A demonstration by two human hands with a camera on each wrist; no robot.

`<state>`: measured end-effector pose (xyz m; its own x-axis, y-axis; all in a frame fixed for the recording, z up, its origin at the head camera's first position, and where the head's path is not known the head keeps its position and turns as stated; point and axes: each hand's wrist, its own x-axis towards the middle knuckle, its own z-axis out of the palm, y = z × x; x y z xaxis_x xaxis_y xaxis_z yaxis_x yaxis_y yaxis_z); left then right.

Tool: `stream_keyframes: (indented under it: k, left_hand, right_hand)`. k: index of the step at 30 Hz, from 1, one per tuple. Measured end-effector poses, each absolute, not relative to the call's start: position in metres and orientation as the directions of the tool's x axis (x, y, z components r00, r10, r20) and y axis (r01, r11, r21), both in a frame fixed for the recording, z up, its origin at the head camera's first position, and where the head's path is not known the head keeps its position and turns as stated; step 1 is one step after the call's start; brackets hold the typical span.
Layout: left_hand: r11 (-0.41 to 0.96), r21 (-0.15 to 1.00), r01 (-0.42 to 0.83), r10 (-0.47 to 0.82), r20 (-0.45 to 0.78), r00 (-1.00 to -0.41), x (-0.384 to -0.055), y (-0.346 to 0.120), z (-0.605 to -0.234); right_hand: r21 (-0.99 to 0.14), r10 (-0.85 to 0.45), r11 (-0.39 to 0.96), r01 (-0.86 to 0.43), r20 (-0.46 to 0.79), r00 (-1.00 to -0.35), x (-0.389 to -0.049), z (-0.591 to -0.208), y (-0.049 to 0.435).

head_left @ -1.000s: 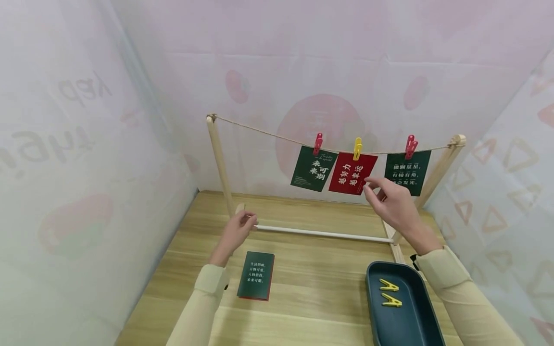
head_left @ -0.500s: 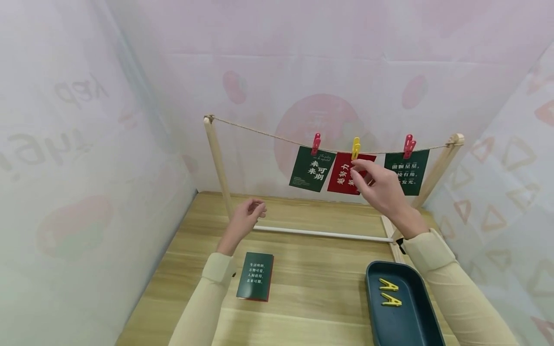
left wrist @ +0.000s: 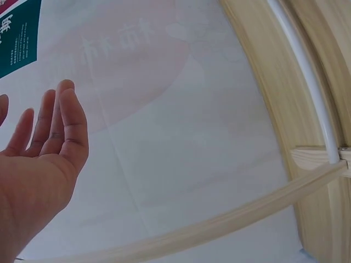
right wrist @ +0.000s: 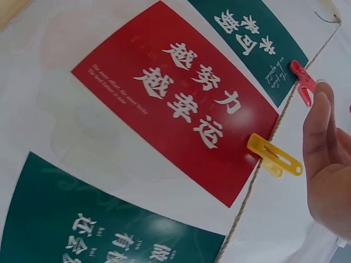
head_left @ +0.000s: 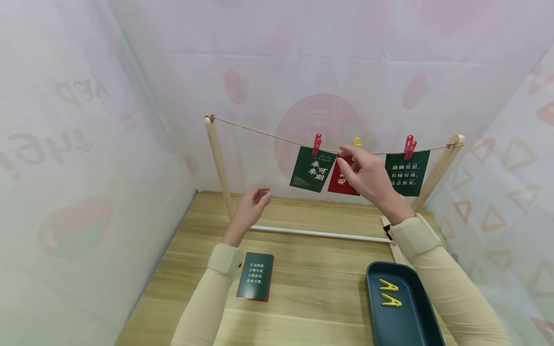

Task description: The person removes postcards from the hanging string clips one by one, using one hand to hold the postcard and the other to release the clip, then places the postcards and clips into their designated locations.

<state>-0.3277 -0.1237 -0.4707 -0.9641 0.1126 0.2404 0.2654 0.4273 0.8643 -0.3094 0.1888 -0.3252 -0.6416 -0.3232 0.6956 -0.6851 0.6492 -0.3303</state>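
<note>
A twine line (head_left: 259,131) holds three cards: a green card (head_left: 305,178) under a red clothespin (head_left: 317,144), a red card (head_left: 336,185) under a yellow clothespin (right wrist: 274,154), and another green card (head_left: 411,180) under a second red clothespin (head_left: 409,147). My right hand (head_left: 368,175) is raised before the red card and covers part of it, fingers loosely bent and holding nothing. In the right wrist view its fingertips are close to the left card's red clothespin (right wrist: 303,81). My left hand (head_left: 250,207) hovers above the white rod, palm up and fingers relaxed, with nothing in it.
Wooden posts (head_left: 218,166) carry the twine, and a white rod (head_left: 320,233) spans low between them. A green-topped stack of cards (head_left: 255,276) lies on the wooden table (head_left: 320,288). At the right, a dark blue tray (head_left: 404,327) contains two yellow clothespins (head_left: 391,300).
My right hand has moved left and up, from beside the right green card across the red card towards the left red clothespin. My left hand has risen and shifted slightly right.
</note>
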Motion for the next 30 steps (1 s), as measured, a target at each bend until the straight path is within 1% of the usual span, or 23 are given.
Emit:
stream_keyframes:
  k: [4, 7, 16, 23, 30]
  left_hand:
    - [0.422, 0.858, 0.293, 0.116, 0.269, -0.956, -0.331, -0.118, -0.464]
    - [0.405, 0.863, 0.303, 0.111, 0.282, -0.953, -0.333, -0.112, -0.459]
    - [0.404, 0.859, 0.314, 0.093, 0.303, -0.949, -0.339, -0.098, -0.449]
    - [0.418, 0.852, 0.315, 0.094, 0.304, -0.948, -0.345, -0.088, -0.444]
    - [0.416, 0.846, 0.333, 0.116, 0.313, -0.943, -0.349, -0.079, -0.444]
  right_hand:
    - [-0.330, -0.320, 0.658, -0.677, 0.691, -0.648, -0.314, -0.317, 0.181]
    - [-0.347, -0.304, 0.670, -0.656, 0.678, -0.670, -0.318, -0.313, 0.175]
    - [-0.475, -0.267, 0.677, -0.562, 0.553, -0.789, -0.325, -0.305, 0.163]
    - [-0.570, -0.245, 0.644, -0.510, 0.478, -0.843, -0.334, -0.299, 0.155]
    - [-0.625, -0.248, 0.623, -0.470, 0.412, -0.877, -0.339, -0.298, 0.147]
